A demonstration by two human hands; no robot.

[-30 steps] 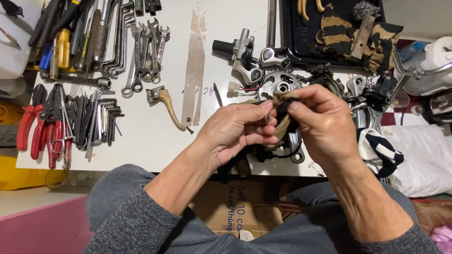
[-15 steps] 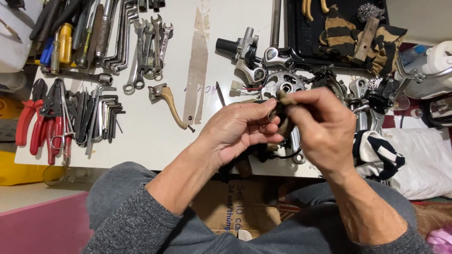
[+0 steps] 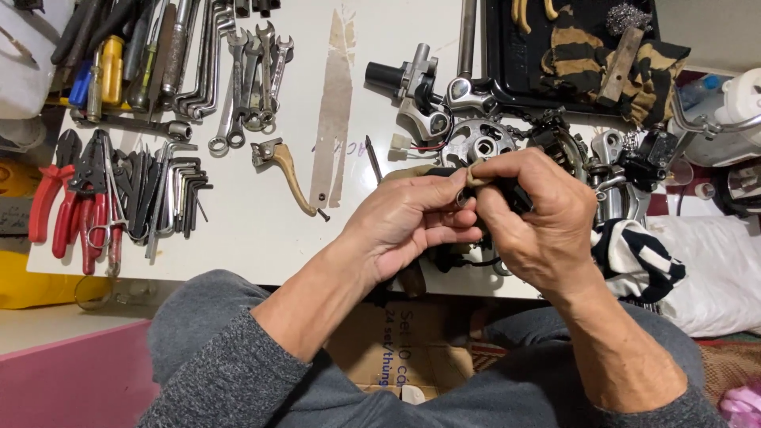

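Both hands, left hand (image 3: 412,226) and right hand (image 3: 539,218), pinch a tan rag (image 3: 479,176) around a small dark part above the white surface (image 3: 238,230).

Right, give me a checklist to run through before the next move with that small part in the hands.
1. Left hand pinches the small tan-wrapped part: ok.
2. Right hand also on it: ok.
3. Part's exact shape visible: cannot tell, fingers cover it.
4. Bronze-coloured curved lever lies apart from the hands on the white tabletop: ok.
5. Red-handled pliers away from both hands: ok.
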